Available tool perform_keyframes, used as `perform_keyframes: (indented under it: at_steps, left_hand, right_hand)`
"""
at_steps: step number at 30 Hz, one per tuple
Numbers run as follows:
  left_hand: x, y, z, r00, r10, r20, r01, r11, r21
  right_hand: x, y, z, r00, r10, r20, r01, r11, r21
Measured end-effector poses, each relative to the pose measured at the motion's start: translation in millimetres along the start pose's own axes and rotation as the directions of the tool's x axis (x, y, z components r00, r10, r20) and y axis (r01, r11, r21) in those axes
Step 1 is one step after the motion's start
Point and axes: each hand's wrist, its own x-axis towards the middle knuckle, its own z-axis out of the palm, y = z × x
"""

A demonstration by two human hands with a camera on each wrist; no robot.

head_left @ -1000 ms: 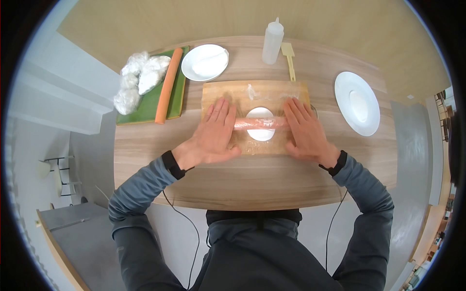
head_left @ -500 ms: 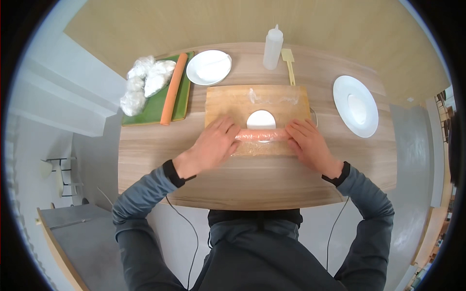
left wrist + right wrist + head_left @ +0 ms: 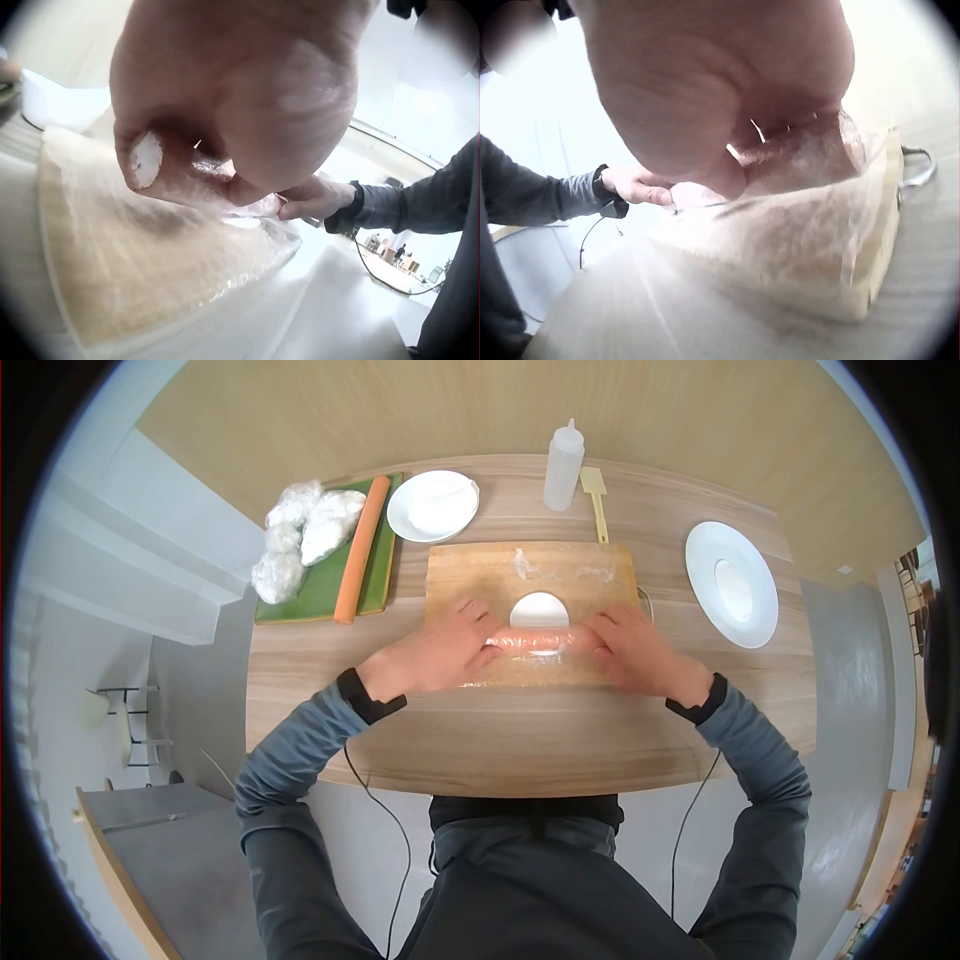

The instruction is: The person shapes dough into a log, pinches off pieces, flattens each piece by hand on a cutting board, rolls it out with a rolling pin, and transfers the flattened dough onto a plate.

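A rolling pin (image 3: 540,641), orange-pink with a shiny film-like surface, lies crosswise over a flat white dough round (image 3: 540,607) on a wooden cutting board (image 3: 470,565). The left hand (image 3: 445,648) grips its left end, fingers curled over the top. At the other end, the right hand (image 3: 640,650) holds it in the same way. In the left wrist view, the pin's pale end face (image 3: 146,161) pokes out past the left hand. Clear plastic film (image 3: 780,225) covers the board beneath the pin. Part of the dough is hidden under the pin.
Plastic-wrapped white lumps (image 3: 285,545) and an orange stick (image 3: 362,550) sit on a green tray (image 3: 376,585) at the left. Behind the board stand a white bowl (image 3: 400,525), a squeeze bottle (image 3: 563,470) and a spatula (image 3: 595,485). A white plate (image 3: 707,550) lies right.
Both hands have drawn the rolling pin toward the body, uncovering the far part of the dough. Their fingers went from straight and flat to curled round the pin's ends.
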Motion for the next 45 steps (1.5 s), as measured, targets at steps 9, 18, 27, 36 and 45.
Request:
perform_keyframes:
  at_steps: [9,18,27,36,45]
  left_hand:
    - [40,-29,-28,0.997,-0.077,0.019,0.075,0.995,0.07]
    - [48,-40,7,0.985,-0.118,-0.122,0.139,0.975,0.176]
    - [34,-29,19,0.99,-0.063,-0.128,0.093,0.965,0.245]
    - [-6,22,24,0.995,-0.048,-0.092,0.071,0.964,0.256]
    - [13,-3,22,0.982,-0.122,-0.143,0.156,0.952,0.265]
  right_hand:
    - [46,40,-18,0.996,0.027,0.079,-0.04,0.987,0.154]
    - [53,37,14,0.999,0.053,-0.003,-0.053,0.989,-0.14]
    - [35,20,25,0.989,-0.039,-0.146,0.009,0.98,-0.199]
    - [-10,-25,23,0.995,-0.002,-0.103,-0.018,0.981,-0.194]
    - [18,-1,18,0.994,0.01,-0.104,-0.031,0.98,-0.197]
